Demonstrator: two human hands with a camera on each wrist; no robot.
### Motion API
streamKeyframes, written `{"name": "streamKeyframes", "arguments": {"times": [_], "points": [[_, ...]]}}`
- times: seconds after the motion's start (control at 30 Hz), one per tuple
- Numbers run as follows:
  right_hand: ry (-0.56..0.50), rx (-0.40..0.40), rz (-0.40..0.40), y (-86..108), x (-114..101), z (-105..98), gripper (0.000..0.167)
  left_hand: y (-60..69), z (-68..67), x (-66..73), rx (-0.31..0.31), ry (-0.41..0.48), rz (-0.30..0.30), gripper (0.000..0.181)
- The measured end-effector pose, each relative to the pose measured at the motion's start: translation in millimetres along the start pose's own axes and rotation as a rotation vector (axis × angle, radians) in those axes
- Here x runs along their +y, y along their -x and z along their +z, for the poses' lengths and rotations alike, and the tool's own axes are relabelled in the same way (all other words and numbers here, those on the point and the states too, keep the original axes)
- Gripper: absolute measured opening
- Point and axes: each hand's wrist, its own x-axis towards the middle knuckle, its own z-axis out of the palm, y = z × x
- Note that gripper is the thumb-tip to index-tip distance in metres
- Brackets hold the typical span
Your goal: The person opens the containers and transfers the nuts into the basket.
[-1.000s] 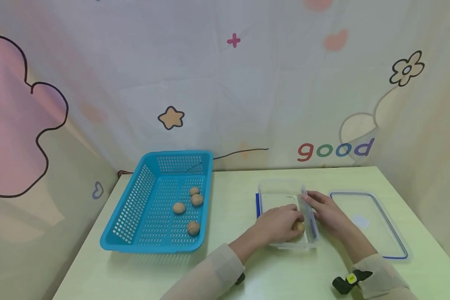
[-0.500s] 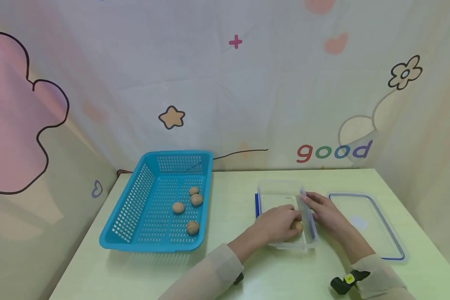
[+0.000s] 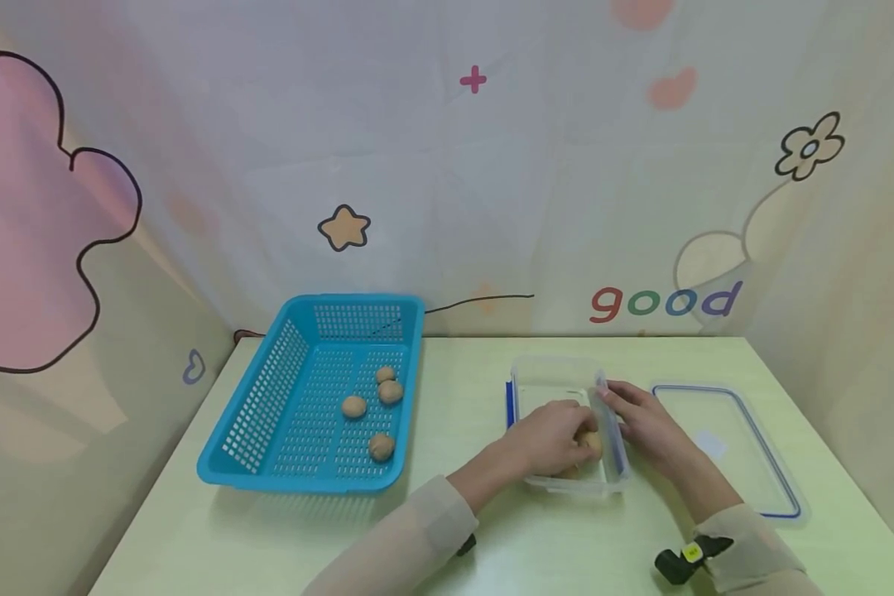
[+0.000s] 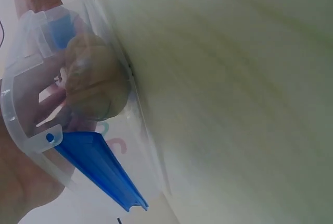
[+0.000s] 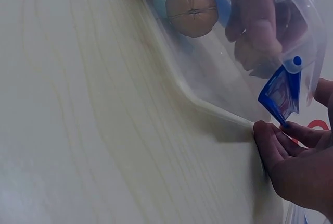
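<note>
My left hand (image 3: 555, 439) reaches down inside a clear plastic box (image 3: 577, 486), its fingers curled at a walnut (image 3: 591, 444). Through the box wall, the right wrist view shows these fingers on a walnut (image 5: 252, 54), with another walnut (image 5: 191, 9) lying on the box floor and part of one more beyond it. Large in the left wrist view is a walnut (image 4: 99, 83) behind the clear wall, beside a blue clasp (image 4: 101, 166). The right hand (image 3: 648, 422) grips the box's right wall, thumb at the rim; its fingers are low by a blue clasp (image 5: 281, 91).
A blue perforated basket (image 3: 413, 356) stands on the left of the table (image 3: 469, 372), with several walnuts (image 3: 353, 406) in it. Right of the box lies a clear lid with a blue seal (image 3: 760, 426). A printed curtain (image 3: 492, 207) hangs behind the table.
Inside the box my left hand has shifted slightly, and more of the walnut at its fingers shows. The right hand keeps its grip on the wall. The head view has tilted a little.
</note>
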Motion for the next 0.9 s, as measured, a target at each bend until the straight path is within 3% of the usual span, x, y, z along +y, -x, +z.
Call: {"name": "streamKeyframes", "arguments": {"times": [0.13, 0.27, 0.67, 0.9], "points": [[0.017, 0.006, -0.004, -0.4, 0, -2, 0.076, 2.6, -5.7, 3.3, 0.013, -0.01, 0.017, 0.032], [0.009, 0.001, -0.006, -1.5, 0, -2, 0.076, 13.3, -18.1, 7.3, 0.041, -0.019, 0.027, 0.03], [-0.022, 0.011, 0.048, -4.2, 4, -2, 0.077, 71.8, -90.1, 9.5, 0.168, 0.074, 0.083, 0.031], [-0.019, 0.018, 0.044, -3.1, 1, 0, 0.078, 98.7, -113.1, -5.9, 0.287, 0.117, 0.093, 0.03]]}}
